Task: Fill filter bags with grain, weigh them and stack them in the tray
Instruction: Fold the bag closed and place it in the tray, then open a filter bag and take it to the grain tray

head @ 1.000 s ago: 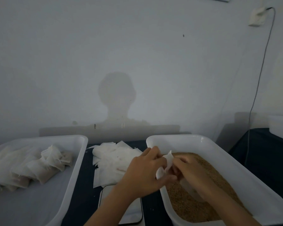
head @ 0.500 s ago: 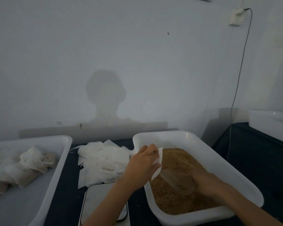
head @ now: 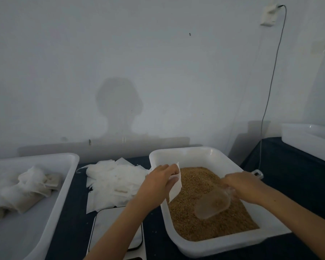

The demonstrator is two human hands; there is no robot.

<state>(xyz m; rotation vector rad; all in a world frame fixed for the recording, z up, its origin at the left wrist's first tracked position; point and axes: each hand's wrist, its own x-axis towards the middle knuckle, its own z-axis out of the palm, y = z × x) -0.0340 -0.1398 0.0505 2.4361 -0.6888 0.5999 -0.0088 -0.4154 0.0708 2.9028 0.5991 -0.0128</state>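
A dark-covered table (head: 298, 177) stands against a pale wall. The left hand (head: 158, 182) pinches an empty filter bag (head: 175, 186) by its upper edge, so the bag hangs below the fingers over the near-left rim of the white tub (head: 214, 246) of grain (head: 195, 184). The right hand (head: 242, 184) grips the handle of a clear scoop (head: 212, 204), whose bowl lies on the grain ahead of the hand. Filled bags (head: 26, 190) lie in the left tray (head: 54, 212); loose empty bags (head: 113, 182) and a scale (head: 109, 220) sit between.
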